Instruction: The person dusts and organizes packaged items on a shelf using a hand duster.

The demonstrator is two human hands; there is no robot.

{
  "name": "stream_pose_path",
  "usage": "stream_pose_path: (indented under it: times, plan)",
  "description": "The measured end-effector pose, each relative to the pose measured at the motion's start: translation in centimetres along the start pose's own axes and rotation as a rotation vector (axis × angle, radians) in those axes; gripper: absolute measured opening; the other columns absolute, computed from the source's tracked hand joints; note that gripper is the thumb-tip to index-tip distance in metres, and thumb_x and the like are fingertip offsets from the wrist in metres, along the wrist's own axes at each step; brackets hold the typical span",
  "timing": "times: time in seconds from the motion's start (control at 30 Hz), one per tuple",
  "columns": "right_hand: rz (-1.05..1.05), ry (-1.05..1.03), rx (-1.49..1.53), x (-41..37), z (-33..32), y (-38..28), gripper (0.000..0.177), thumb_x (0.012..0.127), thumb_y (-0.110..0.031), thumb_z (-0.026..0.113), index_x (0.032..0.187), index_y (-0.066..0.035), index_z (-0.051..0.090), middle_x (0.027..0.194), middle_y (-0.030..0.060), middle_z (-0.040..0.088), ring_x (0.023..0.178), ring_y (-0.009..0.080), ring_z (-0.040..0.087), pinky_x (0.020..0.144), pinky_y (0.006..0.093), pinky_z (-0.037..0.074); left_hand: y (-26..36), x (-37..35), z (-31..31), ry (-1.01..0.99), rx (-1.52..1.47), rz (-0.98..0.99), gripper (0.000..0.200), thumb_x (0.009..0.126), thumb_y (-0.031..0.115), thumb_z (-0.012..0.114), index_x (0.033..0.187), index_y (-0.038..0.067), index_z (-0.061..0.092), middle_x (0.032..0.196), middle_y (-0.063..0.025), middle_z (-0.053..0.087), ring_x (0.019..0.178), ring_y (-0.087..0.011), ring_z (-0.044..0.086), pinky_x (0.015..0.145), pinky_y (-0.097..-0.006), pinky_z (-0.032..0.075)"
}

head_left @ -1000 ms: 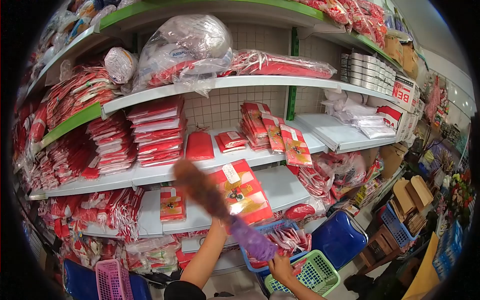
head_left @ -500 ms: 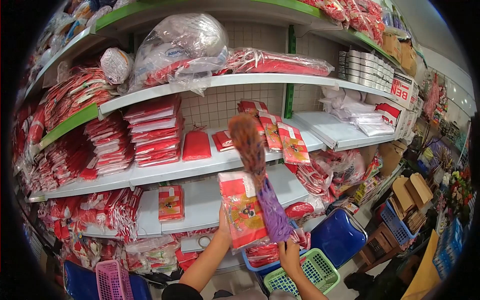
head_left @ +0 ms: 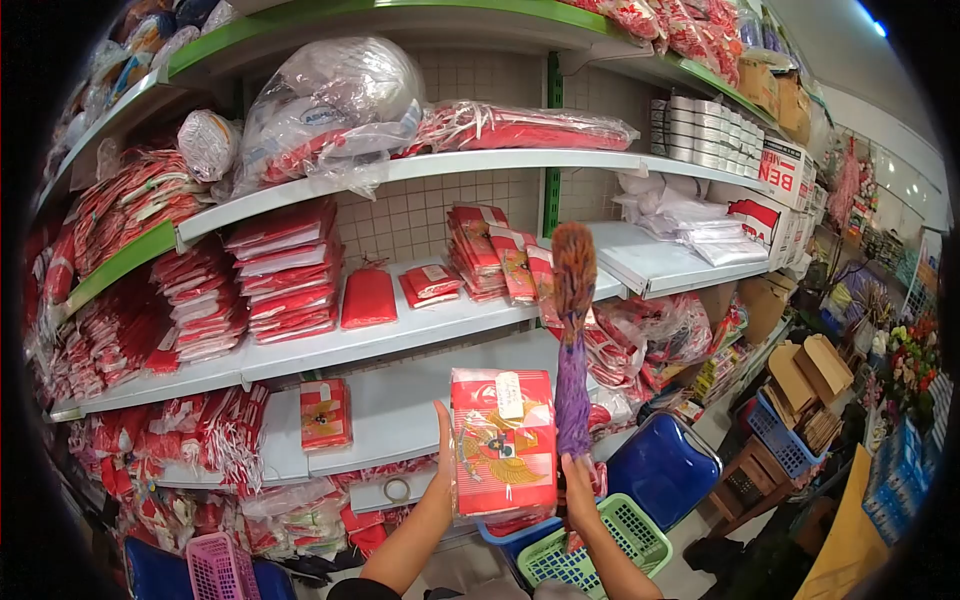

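One packet (head_left: 503,445) fills left hand (head_left: 443,450), duster (head_left: 573,330) right hand (head_left: 578,488), before white shelf (head_left: 400,405).

White metal shelving (head_left: 400,335) fills left and centre, top tier green-edged (head_left: 300,18). Pale grid back panel (head_left: 420,215) behind. Blue chair (head_left: 665,465) near right, wooden stool (head_left: 760,480) beside it on pale floor (head_left: 700,532). White wall (head_left: 885,125) far right, ceiling light (head_left: 877,28) above.

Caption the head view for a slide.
Left hand holds a red plastic-wrapped packet, right hand a purple-and-brown feather duster, before white shelves.
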State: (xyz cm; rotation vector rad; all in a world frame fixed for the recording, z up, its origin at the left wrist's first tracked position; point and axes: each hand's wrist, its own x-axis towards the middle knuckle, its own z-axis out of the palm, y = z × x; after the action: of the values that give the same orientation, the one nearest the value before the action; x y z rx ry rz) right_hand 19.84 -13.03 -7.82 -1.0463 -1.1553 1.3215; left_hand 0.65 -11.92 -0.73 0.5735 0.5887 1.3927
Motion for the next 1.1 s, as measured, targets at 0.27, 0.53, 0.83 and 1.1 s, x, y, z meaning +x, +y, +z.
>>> stream_pose_path:
  times: [0.27, 0.53, 0.83, 1.1]
  plan:
    - [0.039, -0.058, 0.358, -0.7, 2.2, -2.8, 0.031, 0.089, -0.017, 0.055, 0.114, -0.001, 0.045, 0.105, 0.0073, 0.058, 0.091, 0.0141, 0.058, 0.077, 0.0282, 0.049, -0.8, -0.1, 1.5, 0.024, 0.15, -0.173, 0.063, 0.085, 0.057, 0.039, 0.124, 0.008, 0.046, 0.119, -0.0126, 0.054, 0.1, -0.024, 0.057, 0.086, -0.0348, 0.047]
    - [-0.325, -0.082, -0.349, 0.4, 0.9, -1.2, 0.031, 0.087, -0.024, 0.057, 0.104, 0.0, 0.046, 0.096, 0.0106, 0.057, 0.076, 0.0166, 0.056, 0.065, 0.0295, 0.045, -4.4, 0.8, -2.4, 0.118, 0.496, -0.099, 0.044, 0.091, 0.046, 0.037, 0.115, 0.012, 0.051, 0.11, -0.0043, 0.055, 0.091, -0.0185, 0.057, 0.077, -0.0294, 0.045]
    - [-0.361, -0.241, -0.881, -3.9, 5.1, -0.7, 0.031, 0.089, -0.028, 0.049, 0.094, 0.003, 0.045, 0.072, 0.0269, 0.056, 0.07, 0.0435, 0.056, 0.06, 0.049, 0.042, -10.8, 5.5, -17.5, -0.262, -0.465, 0.065, 0.037, 0.093, 0.044, 0.035, 0.095, 0.013, 0.055, 0.082, -0.0039, 0.058, 0.074, -0.0189, 0.057, 0.067, -0.035, 0.049]
    - [-0.381, -0.198, -0.959, -3.7, 1.7, 2.6, 0.024, 0.09, -0.021, 0.046, 0.091, 0.003, 0.046, 0.068, 0.0273, 0.056, 0.065, 0.0454, 0.055, 0.056, 0.0506, 0.042, 1.0, 1.2, -4.4, -0.083, -0.429, 0.236, 0.045, 0.091, 0.05, 0.038, 0.11, 0.012, 0.053, 0.098, -0.0054, 0.059, 0.084, -0.0196, 0.058, 0.081, -0.0373, 0.048]
